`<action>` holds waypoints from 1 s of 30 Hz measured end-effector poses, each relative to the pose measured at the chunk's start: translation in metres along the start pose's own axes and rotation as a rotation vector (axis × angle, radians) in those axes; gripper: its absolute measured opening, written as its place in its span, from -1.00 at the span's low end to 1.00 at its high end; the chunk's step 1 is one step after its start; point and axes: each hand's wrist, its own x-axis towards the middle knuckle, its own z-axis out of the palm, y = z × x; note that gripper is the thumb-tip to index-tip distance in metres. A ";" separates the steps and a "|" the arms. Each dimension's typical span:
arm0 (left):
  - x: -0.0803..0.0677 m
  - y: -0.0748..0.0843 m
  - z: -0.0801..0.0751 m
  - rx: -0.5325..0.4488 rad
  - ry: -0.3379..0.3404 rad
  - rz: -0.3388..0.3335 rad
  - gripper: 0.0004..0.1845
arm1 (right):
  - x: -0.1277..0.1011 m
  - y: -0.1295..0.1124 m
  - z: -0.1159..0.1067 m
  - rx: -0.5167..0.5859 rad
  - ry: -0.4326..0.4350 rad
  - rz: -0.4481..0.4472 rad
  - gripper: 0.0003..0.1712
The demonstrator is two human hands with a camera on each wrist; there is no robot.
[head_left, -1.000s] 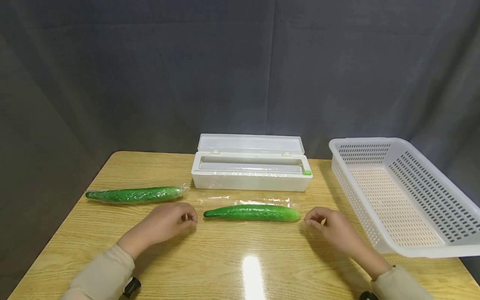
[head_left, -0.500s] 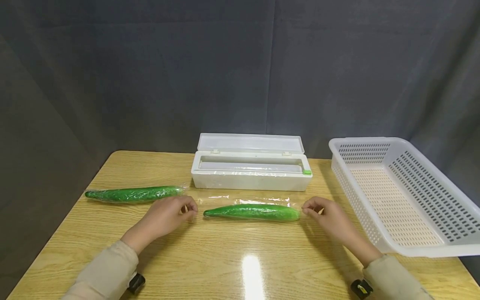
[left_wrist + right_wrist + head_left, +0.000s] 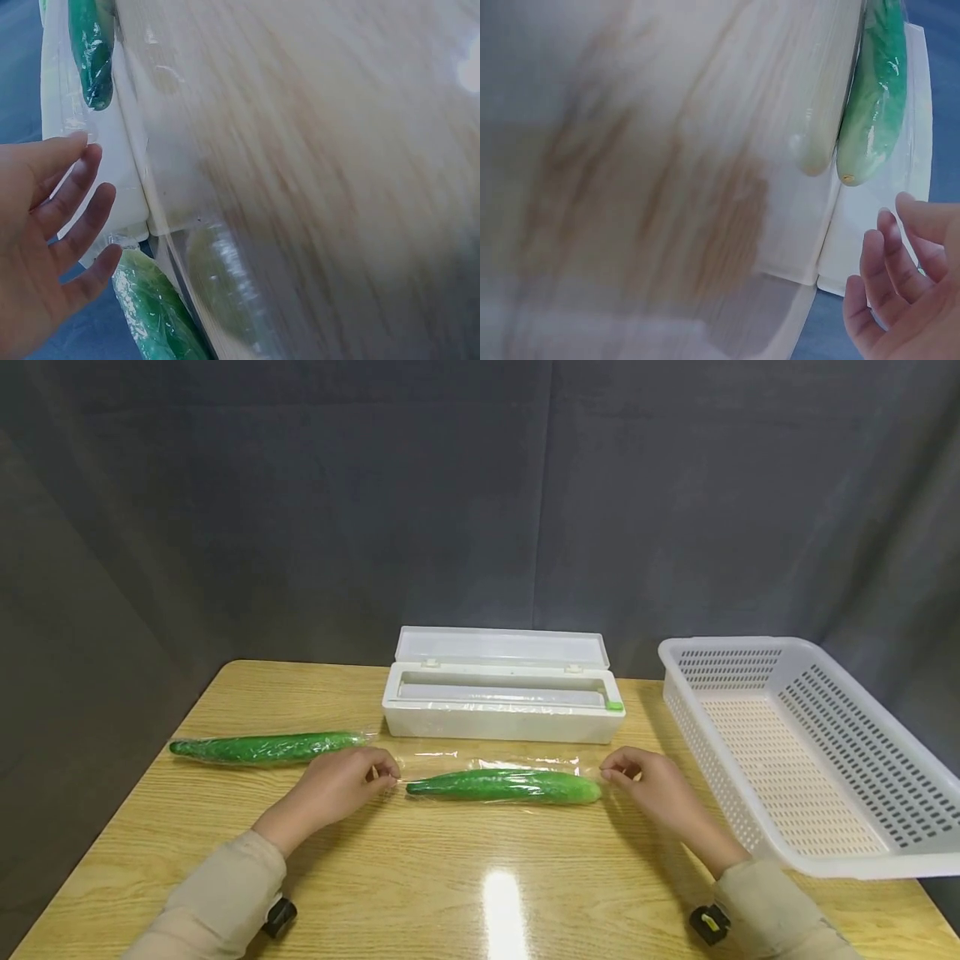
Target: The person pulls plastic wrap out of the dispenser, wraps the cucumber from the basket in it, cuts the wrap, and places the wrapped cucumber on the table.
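A bare green cucumber (image 3: 502, 786) lies mid-table on a sheet of clear cling film (image 3: 495, 762); the film's near edge is lifted over it. My left hand (image 3: 387, 777) pinches the film just off the cucumber's left tip. My right hand (image 3: 609, 772) pinches it just off the right end. In the left wrist view, my left hand's fingers (image 3: 79, 217) reach beside the film-covered cucumber (image 3: 150, 307). The right wrist view shows my curled right fingers (image 3: 889, 270) near the cucumber's blunt end (image 3: 870, 120).
A second cucumber (image 3: 262, 748), wrapped in film, lies at the table's left. An open white cling-film dispenser (image 3: 502, 714) stands just behind the sheet. A white perforated basket (image 3: 847, 681) sits at the right, overhanging the wooden table (image 3: 450, 877).
Both hands have slid forward, away from me, along the cucumber's two ends. The film's near edge has come up with them and now lies over the cucumber.
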 end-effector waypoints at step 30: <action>0.001 -0.005 0.003 0.054 -0.041 0.007 -0.91 | 0.008 0.005 0.008 -0.004 -0.115 0.033 -0.85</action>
